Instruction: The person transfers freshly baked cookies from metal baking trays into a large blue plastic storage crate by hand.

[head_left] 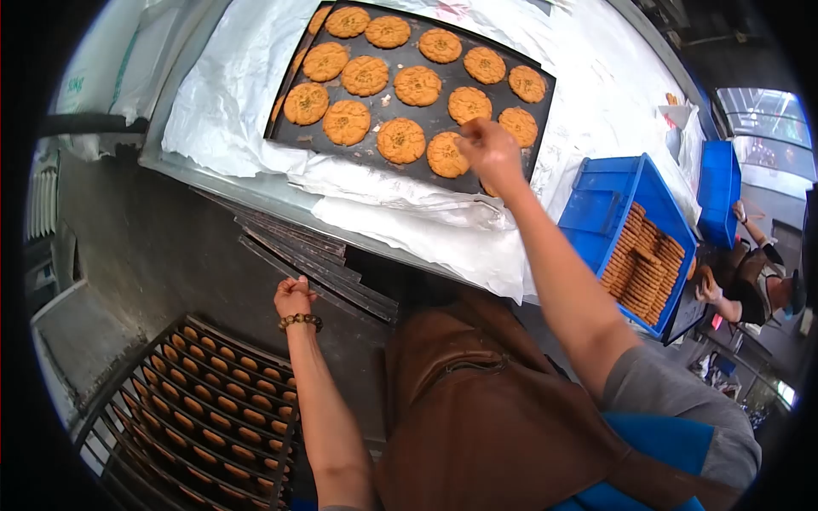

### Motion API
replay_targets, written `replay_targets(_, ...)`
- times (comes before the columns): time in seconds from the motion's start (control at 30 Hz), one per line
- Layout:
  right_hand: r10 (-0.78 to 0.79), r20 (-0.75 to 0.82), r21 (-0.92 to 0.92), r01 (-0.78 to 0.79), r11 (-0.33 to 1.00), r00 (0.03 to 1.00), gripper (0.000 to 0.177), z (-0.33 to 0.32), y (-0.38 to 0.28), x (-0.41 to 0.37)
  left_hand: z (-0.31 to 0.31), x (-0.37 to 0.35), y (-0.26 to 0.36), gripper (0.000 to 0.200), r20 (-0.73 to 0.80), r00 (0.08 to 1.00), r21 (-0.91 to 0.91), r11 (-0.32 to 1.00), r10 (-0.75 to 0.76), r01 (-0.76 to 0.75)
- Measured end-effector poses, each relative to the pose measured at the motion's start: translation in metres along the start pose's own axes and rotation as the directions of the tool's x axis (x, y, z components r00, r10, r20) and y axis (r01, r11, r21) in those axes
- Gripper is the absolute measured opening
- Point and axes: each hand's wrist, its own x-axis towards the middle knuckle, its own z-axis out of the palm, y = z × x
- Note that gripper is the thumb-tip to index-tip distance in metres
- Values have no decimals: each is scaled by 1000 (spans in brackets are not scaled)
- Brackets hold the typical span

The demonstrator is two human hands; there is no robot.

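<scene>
Round golden-brown cookies [417, 86] lie in rows on a black baking tray [385, 119]. My right hand [492, 153] is over the tray's near right part with its fingers bent together, right beside a cookie [446, 155] in the front row. Its fingertips overlap that cookie's edge, and whether they pinch anything is hidden. Lower left, my left hand [294, 298] hangs with curled fingers and nothing visible in it, a beaded bracelet [300, 321] round the wrist. It is close to a stack of dark trays [298, 255] under the table's edge.
White sheeting [409, 200] covers the table beneath the tray. At the right stands a blue crate [607, 192] packed with cookies, another blue crate [717, 192] behind it. A rack [192, 409] of filled trays is lower left. Another person [754, 285] works at far right.
</scene>
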Motion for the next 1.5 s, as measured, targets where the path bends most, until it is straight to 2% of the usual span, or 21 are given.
replay_targets(0.17,136,160,-152,-112,982,978,62,21,68,3,1,11,14,10,40,998,174,984,-49,41)
replay_targets(0.2,134,128,-280,-94,955,983,73,29,64,-3,2,10,20,16,-87,990,460,886,110,-58)
replay_targets(0.27,207,158,-411,-127,903,965,90,41,60,-5,17,-15,56,41,-135,857,785,582,497,-214)
replay_targets(0.37,184,65,-346,-151,926,981,90,56,64,-11,79,-43,115,42,182,483,715,222,856,-662)
replay_targets(0.4,193,59,-333,-163,929,979,90,60,65,-10,111,-52,135,41,291,492,632,221,821,-743)
replay_targets(0.47,210,50,-319,-184,930,976,84,64,69,-10,175,-48,160,44,538,354,383,153,765,-911)
replay_targets(0.6,281,127,-350,-222,910,951,72,50,64,-13,275,-29,173,63,774,281,448,-178,567,-876)
replay_targets(0.63,199,29,-253,-185,950,980,67,53,68,-20,291,-21,171,71,822,226,437,-325,523,-839)
replay_targets(0.67,121,-75,-157,-131,979,990,63,56,72,-28,301,-14,171,71,830,223,428,-327,512,-842)
replay_targets(0.7,128,-77,-157,-139,978,989,63,48,74,-31,310,-6,173,78,873,274,429,-365,404,-826)
replay_targets(0.77,300,88,254,-312,915,950,56,25,80,-38,319,-10,177,85,903,326,420,-409,281,-810)
replay_targets(0.87,427,-47,373,-380,846,903,53,7,132,-55,324,-31,196,89,878,443,474,-460,182,-751)
replay_targets(0.9,423,-50,374,-376,848,905,53,-10,138,-54,325,-27,199,90,850,512,515,-397,122,-760)
replay_targets(0.97,554,265,166,-603,780,789,54,-47,137,-47,324,-17,202,91,820,569,553,-332,57,-764)
replay_targets(1.07,546,122,-131,-532,837,829,72,-34,132,-49,308,1,214,81,799,556,593,-145,231,-792)
replay_targets(1.2,530,39,-107,-524,845,847,67,-19,148,-46,290,59,222,100,630,693,765,-129,349,-631)
replay_targets(1.27,480,300,-65,-484,873,825,64,-36,144,-37,289,78,224,112,310,924,948,0,225,-318)
replay_targets(1.3,481,302,-71,-484,872,823,64,-42,145,-31,285,102,214,112,310,925,948,3,220,-319)
replay_targets(1.37,548,401,-2,-597,802,734,57,-54,155,-15,279,148,186,82,193,955,941,235,226,-245)
replay_targets(1.4,485,337,103,-543,833,807,63,-45,181,-10,281,148,183,82,192,956,940,239,221,-244)
replay_targets(1.5,470,311,15,-499,866,826,70,-77,187,38,284,137,189,98,145,979,953,247,146,-178)
